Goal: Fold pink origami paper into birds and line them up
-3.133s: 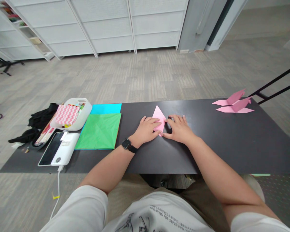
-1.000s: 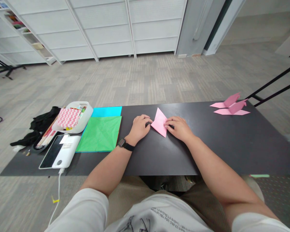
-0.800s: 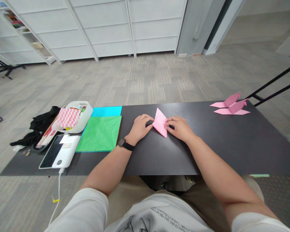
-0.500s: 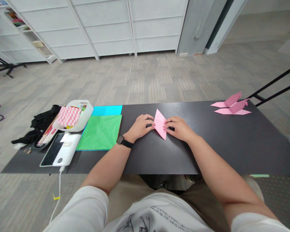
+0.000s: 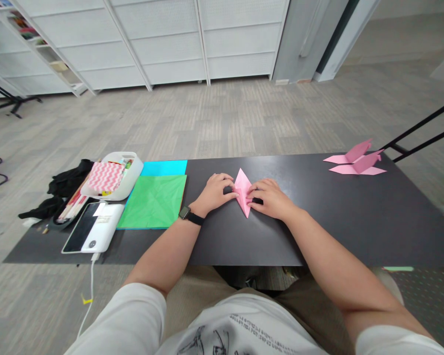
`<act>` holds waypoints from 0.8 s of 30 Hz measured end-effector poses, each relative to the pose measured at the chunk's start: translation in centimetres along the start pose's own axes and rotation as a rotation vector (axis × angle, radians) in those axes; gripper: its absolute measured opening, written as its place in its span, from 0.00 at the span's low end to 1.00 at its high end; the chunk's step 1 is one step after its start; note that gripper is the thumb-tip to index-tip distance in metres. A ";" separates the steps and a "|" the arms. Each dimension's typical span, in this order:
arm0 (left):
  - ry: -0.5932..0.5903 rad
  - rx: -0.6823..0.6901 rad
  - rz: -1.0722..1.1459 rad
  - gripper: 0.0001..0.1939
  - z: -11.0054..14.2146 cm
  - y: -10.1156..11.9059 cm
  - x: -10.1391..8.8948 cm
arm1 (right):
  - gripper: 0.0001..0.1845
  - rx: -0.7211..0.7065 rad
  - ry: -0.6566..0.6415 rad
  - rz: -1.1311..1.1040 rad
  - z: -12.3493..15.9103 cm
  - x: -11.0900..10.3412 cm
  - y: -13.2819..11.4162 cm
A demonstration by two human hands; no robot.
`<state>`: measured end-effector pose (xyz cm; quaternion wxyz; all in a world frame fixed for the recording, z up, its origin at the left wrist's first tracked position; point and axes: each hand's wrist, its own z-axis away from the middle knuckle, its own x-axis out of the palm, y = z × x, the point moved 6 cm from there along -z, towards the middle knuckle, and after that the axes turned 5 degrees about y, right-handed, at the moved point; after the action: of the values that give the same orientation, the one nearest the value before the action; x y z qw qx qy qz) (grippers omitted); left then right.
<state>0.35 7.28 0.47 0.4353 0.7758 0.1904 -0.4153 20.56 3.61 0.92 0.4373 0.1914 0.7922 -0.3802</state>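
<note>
A pink folded origami paper point(image 5: 242, 185), a narrow diamond with pointed ends, lies on the dark table between my hands. My left hand point(image 5: 217, 191) pinches its left edge with thumb and fingers. On the opposite side, my right hand point(image 5: 269, 198) has its fingertips closed over the right edge, covering part of the folds. Two finished-looking pink paper birds point(image 5: 366, 162) rest side by side at the far right of the table.
Left of my hands are green paper sheets point(image 5: 153, 202) over a blue sheet point(image 5: 165, 168). Beyond them stand a white basket point(image 5: 135, 172) with a pink zigzag-patterned item, a white power bank point(image 5: 102, 229) with a cable, and black cloth point(image 5: 68, 178). The table point(image 5: 318, 227) is dark.
The pink paper has turned slightly, its lower point shifting left and nearer to me. My right hand has moved a little left, further over the paper.
</note>
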 end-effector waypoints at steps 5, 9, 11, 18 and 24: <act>0.012 -0.019 -0.034 0.08 0.0 -0.1 0.3 | 0.05 -0.015 -0.022 -0.023 0.0 0.3 -0.3; 0.005 -0.041 -0.050 0.08 0.0 0.0 0.5 | 0.04 0.000 -0.026 -0.034 0.0 0.6 0.0; 0.011 -0.051 -0.053 0.08 0.0 0.0 0.5 | 0.05 0.018 -0.032 -0.027 0.0 0.7 0.1; 0.056 -0.069 -0.068 0.09 0.1 -0.1 0.9 | 0.19 0.043 -0.041 0.015 0.2 0.7 0.3; 0.079 -0.089 -0.101 0.11 0.1 0.3 0.9 | 0.15 0.030 -0.041 0.067 0.2 1.1 0.3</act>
<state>1.04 6.98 -0.07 0.4399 0.7608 0.2644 -0.3971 20.28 3.61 -0.23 0.4630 0.2164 0.7705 -0.3811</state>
